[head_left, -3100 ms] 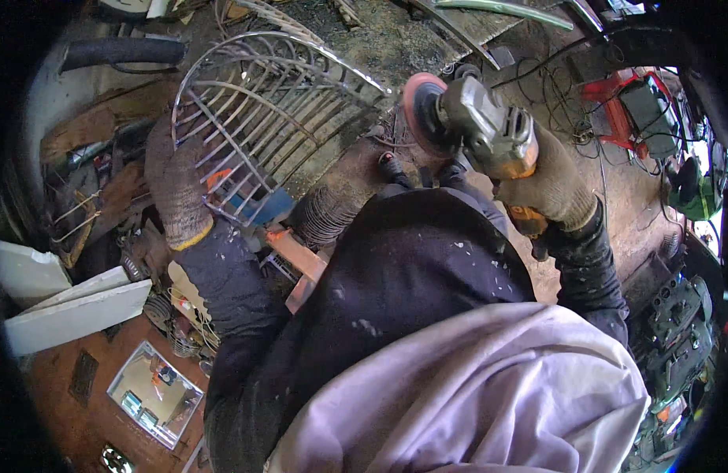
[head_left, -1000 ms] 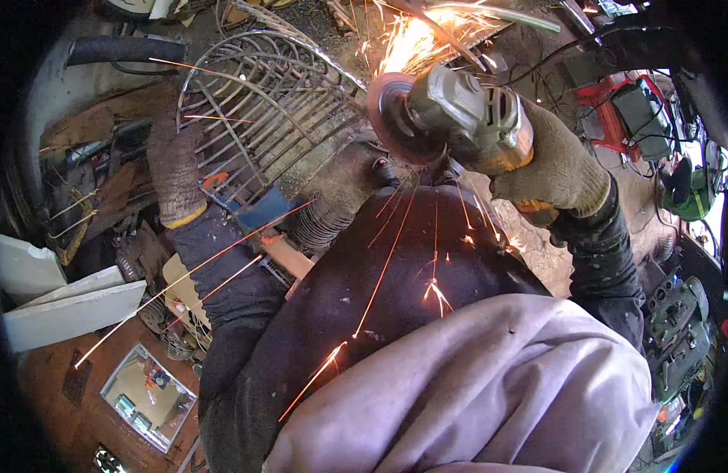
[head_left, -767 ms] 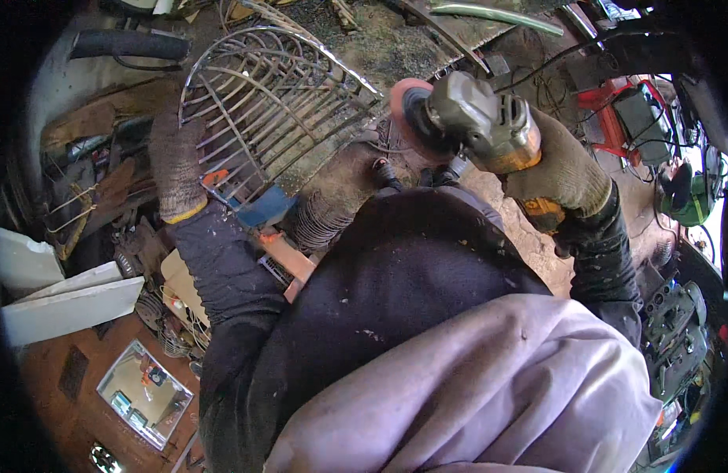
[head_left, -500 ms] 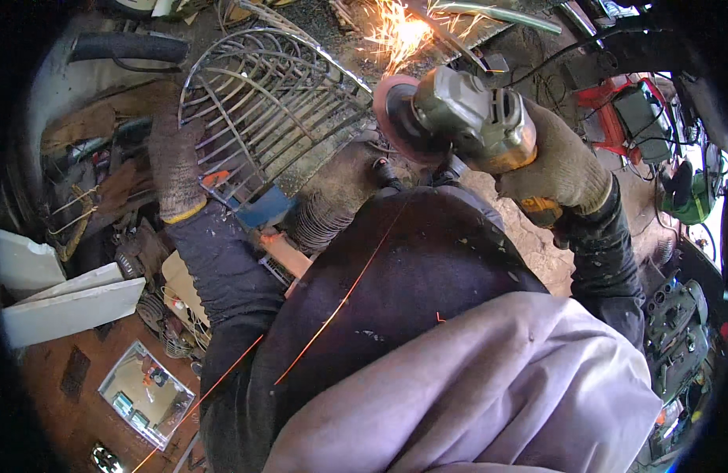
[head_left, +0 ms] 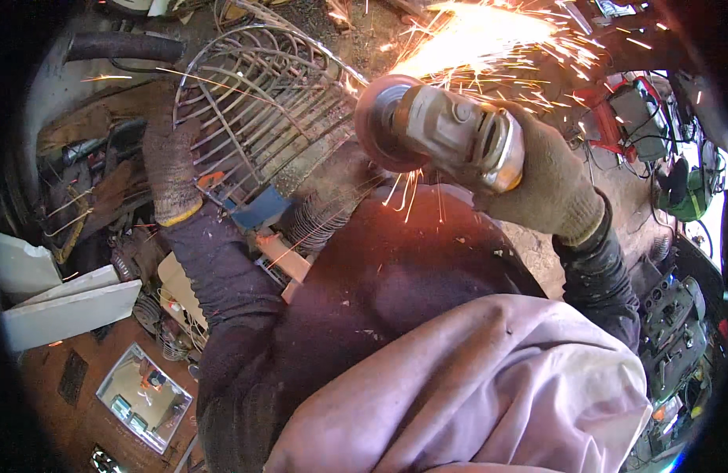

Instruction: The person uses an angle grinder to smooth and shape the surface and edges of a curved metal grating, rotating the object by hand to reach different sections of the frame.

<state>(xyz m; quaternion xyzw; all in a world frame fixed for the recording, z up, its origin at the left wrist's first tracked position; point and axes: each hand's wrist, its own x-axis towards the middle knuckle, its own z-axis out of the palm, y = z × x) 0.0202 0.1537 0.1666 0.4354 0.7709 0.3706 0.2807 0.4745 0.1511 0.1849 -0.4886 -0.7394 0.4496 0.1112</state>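
Note:
My gloved right hand [head_left: 541,177] is wrapped round the body of an angle grinder [head_left: 458,130]. Its reddish disc [head_left: 384,118] meets the right edge of a curved grille of welded metal rods [head_left: 261,118]. From the contact a bright spray of sparks [head_left: 482,39] fans out to the far right, and a few sparks drop below the disc. On the grille's left side my gloved left hand [head_left: 171,173] is closed at the outer rod; its fingertips are partly hidden. An orange clamp-like piece [head_left: 210,180] and a blue metal block [head_left: 260,206] sit under the grille's near end.
A coiled spring [head_left: 321,221] lies beside the blue block. White boards [head_left: 72,307] and a clear-lidded box [head_left: 145,398] are at the left. To the right stand a red frame [head_left: 604,114], a green bag [head_left: 691,193] and an open dark tool case [head_left: 675,331]. Cables run along the right side.
The grinder has shifted slightly left and its disc now touches the grille's edge. The sparks have grown into a much wider spray toward the right. My left hand stays at the grille.

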